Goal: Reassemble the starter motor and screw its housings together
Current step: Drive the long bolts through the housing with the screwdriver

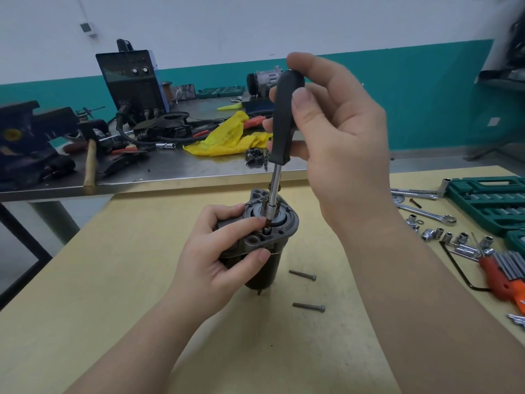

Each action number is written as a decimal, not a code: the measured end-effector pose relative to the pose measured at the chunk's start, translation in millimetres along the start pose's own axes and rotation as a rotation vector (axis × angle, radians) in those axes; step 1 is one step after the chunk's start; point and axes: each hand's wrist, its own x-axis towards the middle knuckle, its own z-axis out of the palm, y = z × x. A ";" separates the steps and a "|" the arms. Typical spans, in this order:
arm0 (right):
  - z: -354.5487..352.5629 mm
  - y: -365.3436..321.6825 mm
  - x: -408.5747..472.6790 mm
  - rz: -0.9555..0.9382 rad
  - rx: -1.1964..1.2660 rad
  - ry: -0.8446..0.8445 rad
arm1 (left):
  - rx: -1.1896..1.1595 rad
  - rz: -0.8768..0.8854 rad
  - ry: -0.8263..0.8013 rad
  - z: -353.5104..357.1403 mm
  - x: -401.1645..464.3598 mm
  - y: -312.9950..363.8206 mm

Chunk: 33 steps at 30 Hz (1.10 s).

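Standing upright on the tan surface, the starter motor was gripped by the left hand; the right hand pinched the screwdriver, its tip on the housing.

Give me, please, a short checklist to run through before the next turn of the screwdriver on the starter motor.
1. Starter motor steadied: ok, left hand grips it upright on the wooden table.
2. Screwdriver held: ok, right hand grips its black handle.
3. Tip seated in the screw: cannot tell, left fingers hide part of it.
4. Shaft in line with the hole: cannot tell, it looks slightly tilted.
5. Remaining bolts at hand: ok, two long bolts lie beside the motor.
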 end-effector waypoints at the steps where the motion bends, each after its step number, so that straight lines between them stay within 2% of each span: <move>1: 0.5 -0.7 0.0 -0.018 -0.030 0.004 | 0.007 -0.003 0.002 0.0 -0.1 0.1; 9: 4.4 1.4 -0.8 -0.150 -0.282 0.145 | -0.019 0.002 0.000 -0.2 0.3 1.3; 12: 3.0 0.8 -0.2 -0.125 -0.205 0.100 | -0.016 0.001 -0.002 -0.8 0.1 1.2; 16: -3.7 -2.1 0.5 0.005 -0.009 -0.018 | -0.004 -0.008 -0.001 -0.6 -0.1 1.5; 19: -3.7 -4.4 0.1 -0.012 -0.038 -0.017 | -0.006 -0.012 0.000 -0.5 -0.1 1.7; 26: 4.0 -0.4 -1.7 -0.136 -0.272 0.092 | -0.016 -0.003 -0.003 -0.6 0.2 1.4; 33: 0.0 -1.5 -2.1 -0.026 -0.021 -0.068 | -0.008 -0.008 0.006 0.8 0.2 0.5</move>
